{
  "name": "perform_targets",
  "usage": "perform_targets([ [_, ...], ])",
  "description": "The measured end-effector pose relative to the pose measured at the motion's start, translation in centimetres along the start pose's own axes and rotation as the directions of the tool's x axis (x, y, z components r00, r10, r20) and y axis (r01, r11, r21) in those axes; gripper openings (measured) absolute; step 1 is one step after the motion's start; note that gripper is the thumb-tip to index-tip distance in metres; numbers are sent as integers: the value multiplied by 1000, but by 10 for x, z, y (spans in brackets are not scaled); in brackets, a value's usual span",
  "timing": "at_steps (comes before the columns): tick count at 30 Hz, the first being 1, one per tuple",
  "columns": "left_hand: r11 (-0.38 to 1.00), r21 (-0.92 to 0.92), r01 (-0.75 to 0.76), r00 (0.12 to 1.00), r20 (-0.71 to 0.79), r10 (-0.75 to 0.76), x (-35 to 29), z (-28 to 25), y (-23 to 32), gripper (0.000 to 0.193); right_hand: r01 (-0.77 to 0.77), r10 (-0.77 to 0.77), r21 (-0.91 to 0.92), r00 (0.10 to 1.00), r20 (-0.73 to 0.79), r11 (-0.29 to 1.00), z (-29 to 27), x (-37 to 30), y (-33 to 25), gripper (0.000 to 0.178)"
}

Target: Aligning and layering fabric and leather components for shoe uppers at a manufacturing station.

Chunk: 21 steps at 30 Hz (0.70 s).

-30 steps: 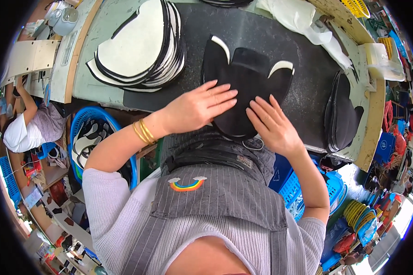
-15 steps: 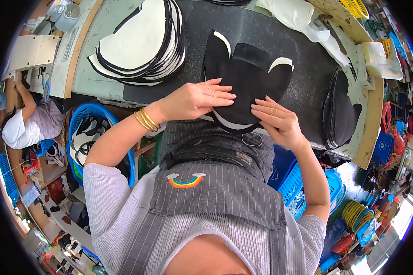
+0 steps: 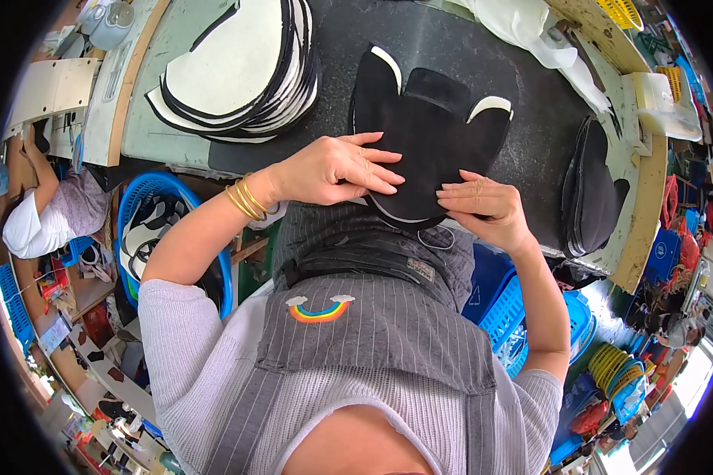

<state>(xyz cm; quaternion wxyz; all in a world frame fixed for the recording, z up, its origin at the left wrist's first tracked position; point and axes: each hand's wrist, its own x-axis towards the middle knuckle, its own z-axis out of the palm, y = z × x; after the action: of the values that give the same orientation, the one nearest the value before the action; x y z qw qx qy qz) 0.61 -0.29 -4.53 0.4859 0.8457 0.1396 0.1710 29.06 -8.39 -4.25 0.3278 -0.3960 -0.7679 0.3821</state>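
A black sheet-like piece (image 3: 424,131) lies on the dark work surface in front of me. Its far side has two pointed lobes edged in white, with a black tab between them, and its near end is rounded. On its left near part rests my left hand (image 3: 341,168), open, the fingers stretched and slightly apart. My right hand (image 3: 483,207) lies over the right near edge with fingers extended and side by side; its thumb is partly hidden. A thin white layer (image 3: 392,215) shows under the black along the near rim, which overhangs the table's front edge.
A pile of white, black-edged pieces (image 3: 230,71) is at the far left. Folded black pieces (image 3: 590,190) stand near the right edge. White sheeting (image 3: 523,36) lies at the back right. Blue baskets (image 3: 154,186) flank me below the table, and another person (image 3: 59,202) is at far left.
My left fingers have spread a little and shifted on the black piece. My right fingers have bent slightly at the edge. Less of the white layer shows at the near rim.
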Motion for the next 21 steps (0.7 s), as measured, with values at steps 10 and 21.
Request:
perform_targets([
  [10,988,-120,96,965,-232,-122,2,-22,3,31,-201,170,256,976,138,946,-35,33,-14,18],
  [21,915,235,329,890,-402,-216,28,-13,-23,67,597,-256,-386,720,645,703,21,96,0,88],
])
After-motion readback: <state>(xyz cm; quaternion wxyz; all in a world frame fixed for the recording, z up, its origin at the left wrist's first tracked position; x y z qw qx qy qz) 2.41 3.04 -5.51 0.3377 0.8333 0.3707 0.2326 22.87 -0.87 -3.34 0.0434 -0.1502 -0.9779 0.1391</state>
